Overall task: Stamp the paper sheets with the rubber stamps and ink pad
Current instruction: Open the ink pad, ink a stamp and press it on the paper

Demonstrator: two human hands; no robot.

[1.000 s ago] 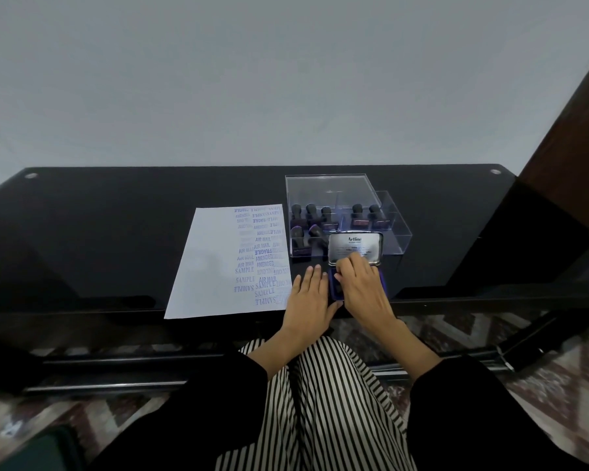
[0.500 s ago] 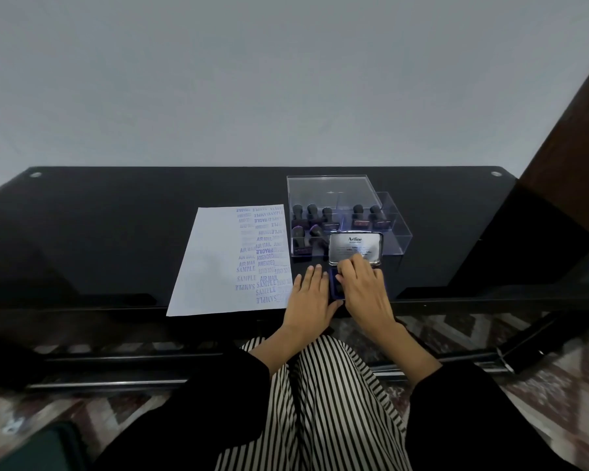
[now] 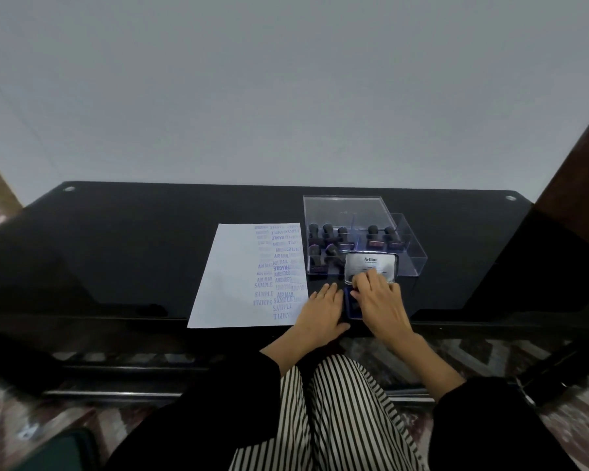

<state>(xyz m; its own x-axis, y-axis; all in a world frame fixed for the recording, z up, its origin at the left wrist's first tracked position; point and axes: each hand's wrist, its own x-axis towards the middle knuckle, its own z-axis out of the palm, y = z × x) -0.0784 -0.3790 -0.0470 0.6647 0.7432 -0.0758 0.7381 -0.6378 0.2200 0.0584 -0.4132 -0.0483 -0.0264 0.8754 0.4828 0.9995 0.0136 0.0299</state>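
On my feed I see the paper sheet (image 3: pixel 232 283) lying flat on the glossy black table (image 3: pixel 116 249), a little left of centre. Its right half is crowded with blue impressions such as SAMPLE, AIR MAIL, AMENDED and FRAGILE, while its left half is blank. Just right of the sheet's far end stands a clear plastic box (image 3: pixel 409 247) with the dark-handled rubber stamps (image 3: pixel 327 232) upright inside it in two groups. The ink pad (image 3: pixel 349 305) sits at the near edge of the table in front of that box, and its silver lid (image 3: pixel 371 261) is raised so the printed label faces me. The left hand (image 3: pixel 320 312) lies palm down on the table between the sheet and the pad, fingers straight and together, holding nothing, its thumb side against the pad's blue edge. The right hand (image 3: pixel 383 305) covers most of the pad, with its bent fingers (image 3: pixel 366 280) reaching onto the lower part of the lid. I cannot tell whether it holds anything under the palm. Striped trousers (image 3: pixel 340 419) and black sleeves fill the bottom of my view.
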